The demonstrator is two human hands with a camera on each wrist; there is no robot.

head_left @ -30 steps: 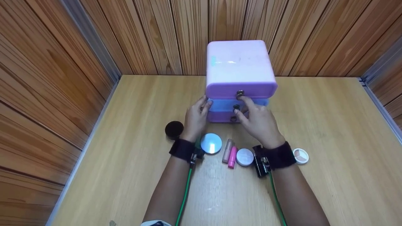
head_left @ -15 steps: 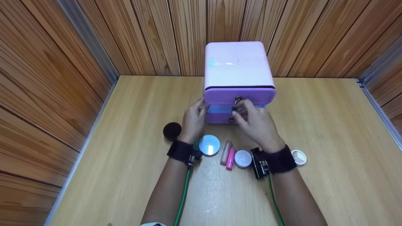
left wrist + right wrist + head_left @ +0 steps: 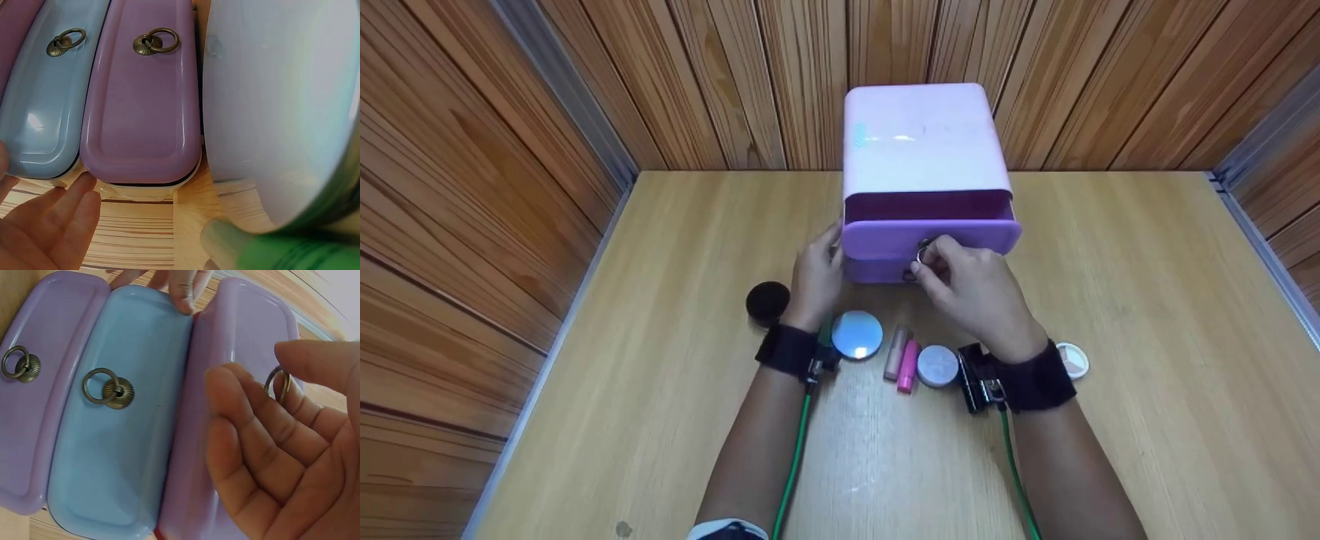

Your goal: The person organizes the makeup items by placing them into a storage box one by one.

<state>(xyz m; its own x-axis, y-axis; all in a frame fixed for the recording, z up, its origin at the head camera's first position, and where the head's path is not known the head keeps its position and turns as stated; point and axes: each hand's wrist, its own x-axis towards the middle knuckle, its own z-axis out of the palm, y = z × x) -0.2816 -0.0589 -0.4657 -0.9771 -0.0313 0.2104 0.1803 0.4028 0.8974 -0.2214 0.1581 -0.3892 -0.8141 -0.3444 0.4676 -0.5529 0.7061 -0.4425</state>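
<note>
A small pink chest of drawers point(image 3: 926, 139) stands at the back of the table. Its top purple drawer point(image 3: 877, 238) is pulled part way out, showing a dark gap under the lid. My right hand point(image 3: 982, 296) pinches that drawer's ring pull point(image 3: 275, 385) between thumb and finger. Below it, the blue drawer point(image 3: 135, 455) and the bottom purple drawer point(image 3: 135, 101) are closed, each with a brass ring. My left hand point(image 3: 816, 285) rests against the chest's left side, fingers extended, with the thumb near the blue drawer's edge.
In front of the chest lie a round shiny compact point(image 3: 856, 334), a greyish tube point(image 3: 897, 352), a pink tube point(image 3: 908, 366) and a round pale container point(image 3: 937, 366). A black round item point(image 3: 767, 303) is left of my left wrist; a white palette point(image 3: 1072, 361) is right.
My right hand has taken the top drawer's ring and drawn the drawer out toward me, so a gap shows behind its front. My left hand stays at the chest's side.
</note>
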